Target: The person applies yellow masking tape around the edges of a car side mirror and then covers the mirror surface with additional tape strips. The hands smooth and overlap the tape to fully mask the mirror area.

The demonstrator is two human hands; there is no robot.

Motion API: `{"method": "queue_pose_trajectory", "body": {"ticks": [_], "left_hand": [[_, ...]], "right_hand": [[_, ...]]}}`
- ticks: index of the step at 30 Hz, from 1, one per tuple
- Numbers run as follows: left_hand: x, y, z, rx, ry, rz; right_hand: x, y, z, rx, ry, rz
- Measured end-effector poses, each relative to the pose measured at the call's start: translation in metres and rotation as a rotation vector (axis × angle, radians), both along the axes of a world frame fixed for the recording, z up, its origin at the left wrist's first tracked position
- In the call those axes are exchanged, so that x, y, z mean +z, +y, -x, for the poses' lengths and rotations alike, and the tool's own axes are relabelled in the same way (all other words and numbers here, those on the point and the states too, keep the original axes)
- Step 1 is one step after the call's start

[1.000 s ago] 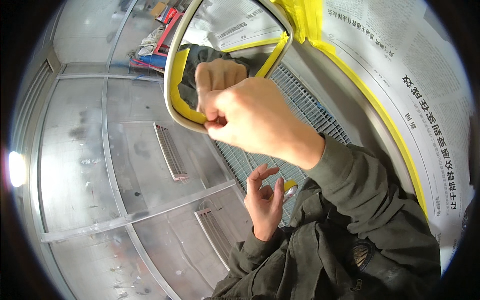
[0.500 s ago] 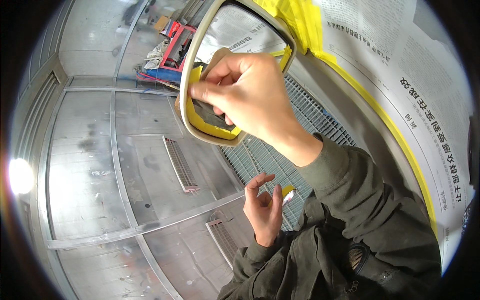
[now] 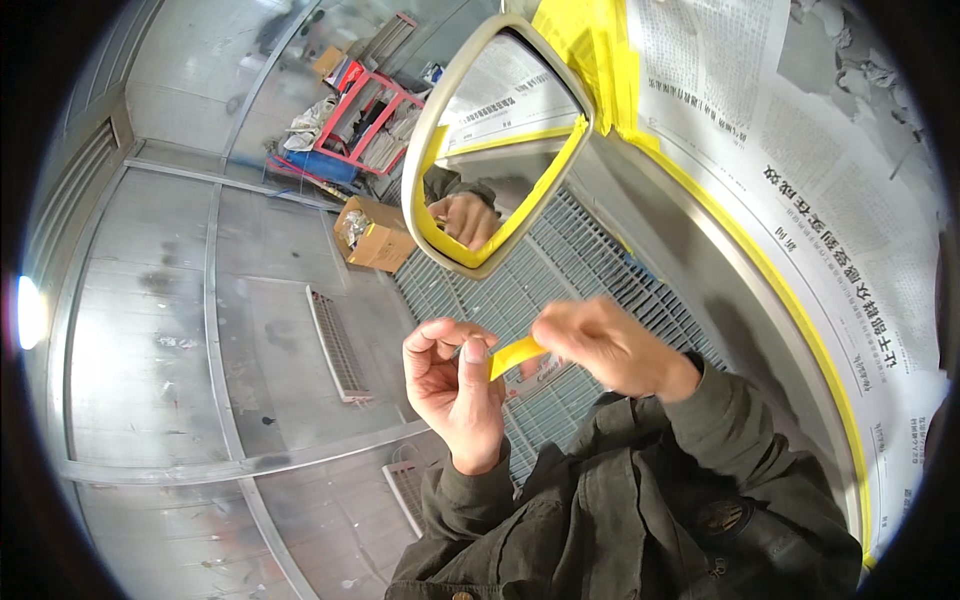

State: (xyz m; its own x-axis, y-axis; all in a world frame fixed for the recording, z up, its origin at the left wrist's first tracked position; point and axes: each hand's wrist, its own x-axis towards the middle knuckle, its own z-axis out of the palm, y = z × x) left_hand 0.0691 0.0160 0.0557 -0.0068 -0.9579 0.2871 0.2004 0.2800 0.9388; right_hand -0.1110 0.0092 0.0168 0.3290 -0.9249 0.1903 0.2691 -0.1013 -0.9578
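Note:
My left hand (image 3: 455, 390) is closed on yellow masking tape (image 3: 514, 355), pinching it between thumb and fingers. My right hand (image 3: 610, 348), a little smeared by motion, grips the other end, and a short strip stretches between the two. A pale printed piece (image 3: 543, 378) shows just below the strip; whether it is the tape roll's core I cannot make out. Above both hands is a car side mirror (image 3: 416, 190) in a beige housing. Yellow tape (image 3: 462, 252) lines the left, lower and right edges of its glass, which reflects a hand and sleeve.
To the right, newspaper (image 3: 720, 150) covers the car's side, edged with yellow tape (image 3: 800, 275). Metal floor grating (image 3: 590, 250) lies below. An open cardboard box (image 3: 380, 240) and a red cart (image 3: 350, 120) holding items stand beyond the mirror. Metal wall panels (image 3: 150, 330) run along the left.
My right hand has left the mirror and come down to the tape at my left hand. My left hand has moved up and left. A strip now spans between them.

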Motion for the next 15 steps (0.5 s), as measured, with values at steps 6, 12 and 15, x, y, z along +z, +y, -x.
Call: {"method": "queue_pose_trajectory", "body": {"ticks": [6,12,15], "left_hand": [[0.006,-0.017,-0.003,0.066,-0.382,0.243],[0.02,-0.025,-0.021,-0.405,-0.266,-0.014],[0.027,-0.036,-0.026,-0.533,-0.306,0.044]], "right_hand": [[0.017,0.041,0.011,-0.041,0.01,0.036],[0.024,0.038,0.007,-0.404,0.45,0.7],[0.024,0.044,0.004,-0.399,0.591,0.767]]}}
